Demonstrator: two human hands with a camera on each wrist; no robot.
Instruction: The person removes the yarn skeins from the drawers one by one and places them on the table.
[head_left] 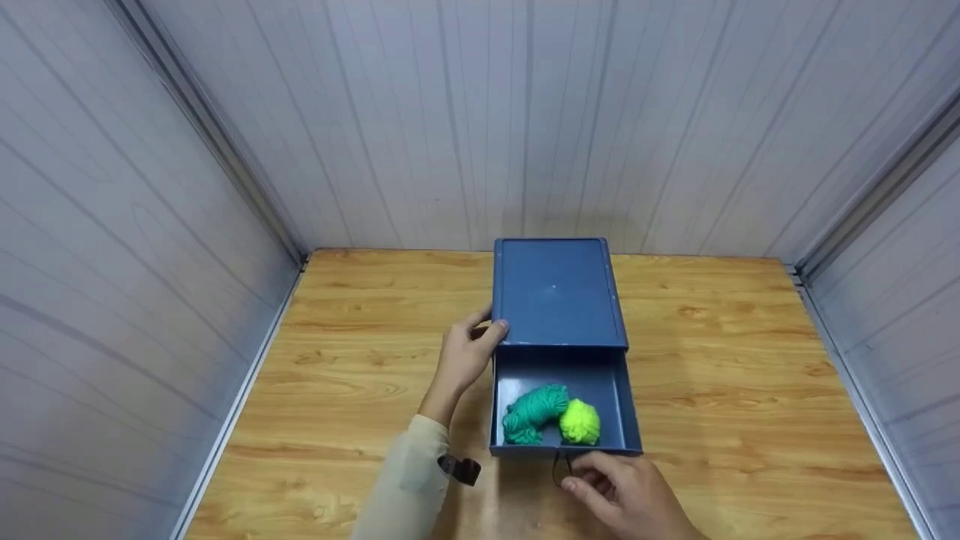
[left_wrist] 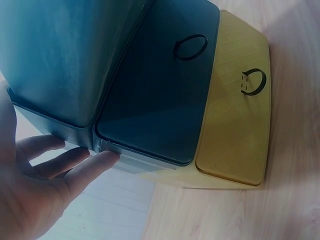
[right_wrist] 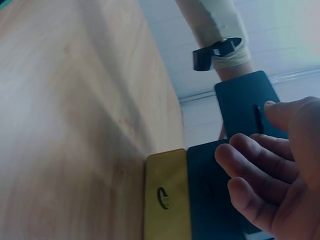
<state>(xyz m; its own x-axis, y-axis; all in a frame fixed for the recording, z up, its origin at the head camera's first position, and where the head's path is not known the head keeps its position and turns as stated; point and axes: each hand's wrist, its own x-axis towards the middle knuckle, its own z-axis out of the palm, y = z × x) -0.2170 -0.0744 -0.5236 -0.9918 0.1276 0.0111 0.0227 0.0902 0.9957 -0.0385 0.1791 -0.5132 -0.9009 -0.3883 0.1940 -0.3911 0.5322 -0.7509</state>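
Two hands work: left hand braces the stiff, light blue drawer box with fingers relaxed; right hand pinches the thin pull loop, the best hold.

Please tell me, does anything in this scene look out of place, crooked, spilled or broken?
Nothing stands out. The blue plastic drawer box sits square on the wooden table, its drawer pulled out, with dark green yarn and yellow-green yarn lying inside. The left hand steadies the box; the right hand is at the drawer front.
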